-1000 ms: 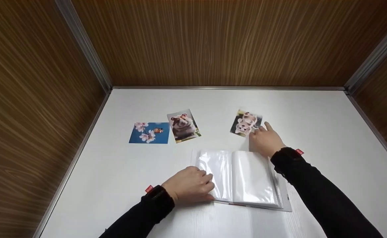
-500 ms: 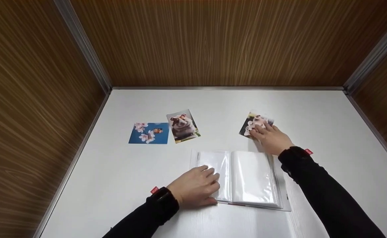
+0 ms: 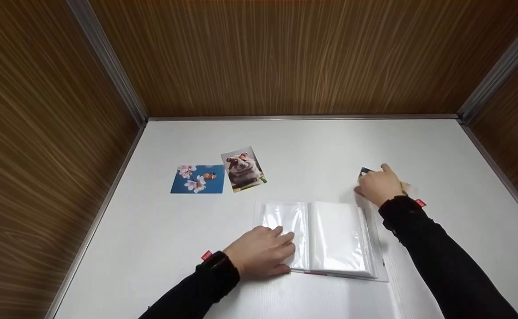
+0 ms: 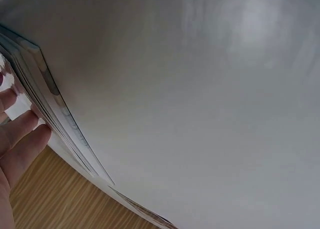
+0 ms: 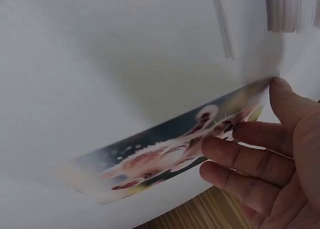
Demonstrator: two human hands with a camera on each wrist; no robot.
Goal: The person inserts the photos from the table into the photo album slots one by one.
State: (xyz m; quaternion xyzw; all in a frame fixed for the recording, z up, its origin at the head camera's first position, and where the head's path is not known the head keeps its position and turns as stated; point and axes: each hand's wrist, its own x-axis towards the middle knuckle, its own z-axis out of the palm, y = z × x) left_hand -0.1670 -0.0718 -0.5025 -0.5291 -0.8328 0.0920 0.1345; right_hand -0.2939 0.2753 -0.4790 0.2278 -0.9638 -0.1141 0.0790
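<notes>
An album [image 3: 336, 237] with clear plastic pockets lies open on the white table. My left hand [image 3: 261, 253] rests on its left page, fingers spread over the plastic and thumb by the lower edge. In the left wrist view, fingertips [image 4: 39, 136] lie against the album's page edges [image 4: 55, 101]. Beyond the album's upper right corner, my right hand [image 3: 379, 187] holds a photo [image 5: 165, 156] of a pale furry animal. The right wrist view shows the thumb at one edge and the fingers on the picture side. From the head view, the hand hides most of that photo.
To the left of the album lie two more photos: a blue one [image 3: 202, 180] with pink blossoms, and one of a hamster-like animal [image 3: 243, 170]. Their edges nearly meet. Wood-patterned panels [image 3: 276, 57] close off the table's back and both sides.
My right hand slid the animal photo rightward, then gripped and tilted it. My left hand shifted slightly right on the page, and its fingers spread out. The other photos stayed put.
</notes>
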